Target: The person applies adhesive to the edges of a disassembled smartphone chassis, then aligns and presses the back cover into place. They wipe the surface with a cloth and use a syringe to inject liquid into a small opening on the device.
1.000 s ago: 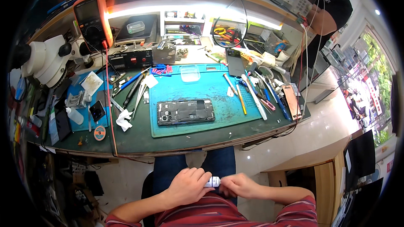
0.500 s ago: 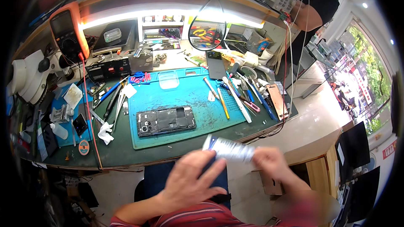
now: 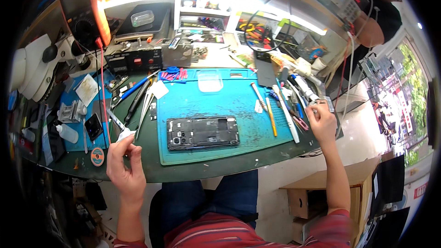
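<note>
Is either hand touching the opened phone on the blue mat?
No; a visible gap separates the phone from both the left hand and the right hand.

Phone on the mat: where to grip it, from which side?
Grip the phone probably by its two long edges near mid-length, coming down from the near side. It lies flat, internals facing up, so better not press the face; mat shows along both long edges, leaving fingers room.

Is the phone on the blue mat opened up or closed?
Opened up: the phone lies flat on the blue mat, its dark inner parts exposed with no back panel covering them.
</note>
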The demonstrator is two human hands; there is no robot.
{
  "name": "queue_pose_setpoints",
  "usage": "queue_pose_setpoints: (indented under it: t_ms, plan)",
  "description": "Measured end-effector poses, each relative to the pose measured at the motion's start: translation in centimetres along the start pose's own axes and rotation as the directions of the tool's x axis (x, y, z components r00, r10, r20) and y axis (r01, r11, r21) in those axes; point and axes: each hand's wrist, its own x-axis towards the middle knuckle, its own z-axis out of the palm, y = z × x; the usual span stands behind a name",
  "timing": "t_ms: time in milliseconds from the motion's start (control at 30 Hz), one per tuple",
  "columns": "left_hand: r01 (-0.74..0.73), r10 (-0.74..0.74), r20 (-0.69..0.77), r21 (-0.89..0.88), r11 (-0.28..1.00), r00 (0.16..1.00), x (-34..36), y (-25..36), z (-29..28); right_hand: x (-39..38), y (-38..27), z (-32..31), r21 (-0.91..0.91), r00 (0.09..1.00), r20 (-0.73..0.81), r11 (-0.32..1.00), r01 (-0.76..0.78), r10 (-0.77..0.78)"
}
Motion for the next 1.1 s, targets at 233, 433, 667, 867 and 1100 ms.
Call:
queue_pose_setpoints:
  t_ms: [233, 433, 667, 867, 1100]
  plan:
    - [0.089, -0.087, 0.022, -0.108, 0.990, 0.996, -0.6, -0.7, 0.1, -1.7, -1.7, -0.4, 0.135, 0.955, 0.286, 0.990, 0.044, -0.082]
    - [0.177, -0.173, 0.039, -0.185, 0.967, 0.984, -0.3, -0.8, 0.1, 0.2, -2.1, -2.6, 0.022, 0.890, 0.455, 1.000, 0.007, -0.016]
    - [0.096, -0.096, 0.009, -0.130, 0.987, 0.995, -0.3, -0.7, 0.1, -2.9, -2.5, -6.6, 0.304, 0.883, 0.406, 0.876, -0.375, 0.237]
    - [0.047, -0.049, -0.033, -0.047, 0.998, 0.998, -0.4, -0.8, 0.3, -7.8, -16.8, -1.1, 0.750, 0.927, 0.002, 0.613, 0.248, -0.376]
    - [0.032, -0.032, 0.003, -0.056, 0.998, 0.999, -0.4, -0.9, -0.1, -8.3, -23.2, 4.1, 0.547, 0.770, -0.227, 0.576, 0.607, -0.596]
